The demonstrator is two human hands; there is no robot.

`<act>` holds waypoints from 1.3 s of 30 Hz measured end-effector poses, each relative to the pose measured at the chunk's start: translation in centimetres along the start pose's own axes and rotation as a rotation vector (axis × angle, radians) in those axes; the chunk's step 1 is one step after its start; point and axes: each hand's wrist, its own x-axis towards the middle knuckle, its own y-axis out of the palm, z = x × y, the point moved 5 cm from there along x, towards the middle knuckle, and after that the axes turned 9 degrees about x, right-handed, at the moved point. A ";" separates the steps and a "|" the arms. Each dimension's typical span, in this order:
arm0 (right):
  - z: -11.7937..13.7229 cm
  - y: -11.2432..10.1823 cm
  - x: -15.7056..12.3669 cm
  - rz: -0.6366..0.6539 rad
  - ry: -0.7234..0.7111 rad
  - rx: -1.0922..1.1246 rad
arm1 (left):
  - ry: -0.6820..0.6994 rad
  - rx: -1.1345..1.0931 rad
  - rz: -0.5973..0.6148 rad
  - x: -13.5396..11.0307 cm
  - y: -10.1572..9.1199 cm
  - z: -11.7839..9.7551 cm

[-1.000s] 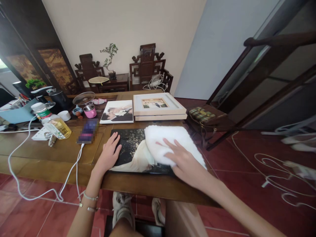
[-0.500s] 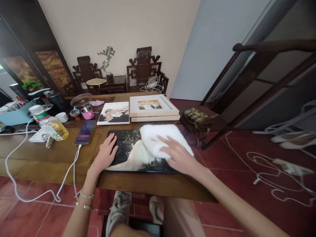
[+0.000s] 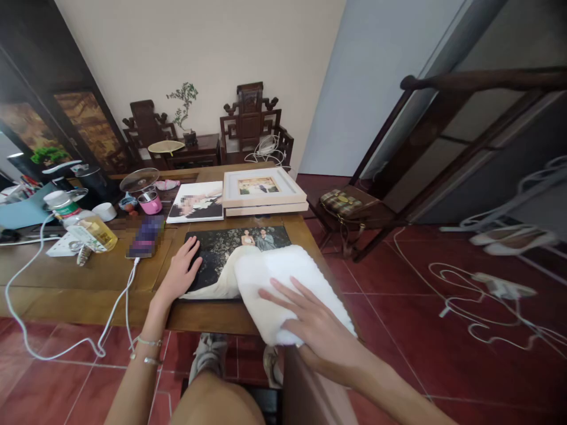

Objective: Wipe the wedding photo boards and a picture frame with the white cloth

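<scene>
A dark photo print [image 3: 225,251] lies flat at the near edge of the wooden table [image 3: 88,277]. My left hand [image 3: 177,274] rests on its left edge with the fingers spread flat. My right hand [image 3: 310,321] presses flat on a white folded towel [image 3: 283,280], fingers stretched out. The towel covers the print's near right corner and hangs past the table's front edge.
Behind the print lie a second photo print [image 3: 197,203] and a stack of white frames [image 3: 263,192]. A phone [image 3: 146,236] on a white cable, an oil bottle [image 3: 95,230] and a pink cup [image 3: 149,202] stand at the left. A wooden chair with a plaid bag [image 3: 341,202] is at the right; cables lie on the red floor.
My right hand has drawn the towel toward me, from the print's far right part to its near edge, uncovering the upper part of the picture. My left hand stays on the print's left edge.
</scene>
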 end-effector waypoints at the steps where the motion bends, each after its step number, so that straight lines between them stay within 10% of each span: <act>1: 0.0 -0.1 -0.3 0.005 -0.012 0.005 | 0.006 -0.001 -0.005 0.0 0.0 0.1; 10: -7.4 -2.5 3.0 -0.191 0.111 -0.008 | 0.019 -0.035 -0.047 -0.2 -0.2 0.1; 20: 0.6 -0.6 -2.7 -0.082 -0.015 0.037 | 0.006 -0.092 -0.071 -0.1 -0.4 -0.2; 32: -7.1 -2.3 1.8 -0.234 0.157 -0.016 | 0.016 -0.045 -0.074 -0.5 -0.7 -0.2; 39: -1.5 -0.5 -0.1 -0.168 0.079 -0.019 | 0.057 -0.033 -0.065 0.1 -0.7 0.1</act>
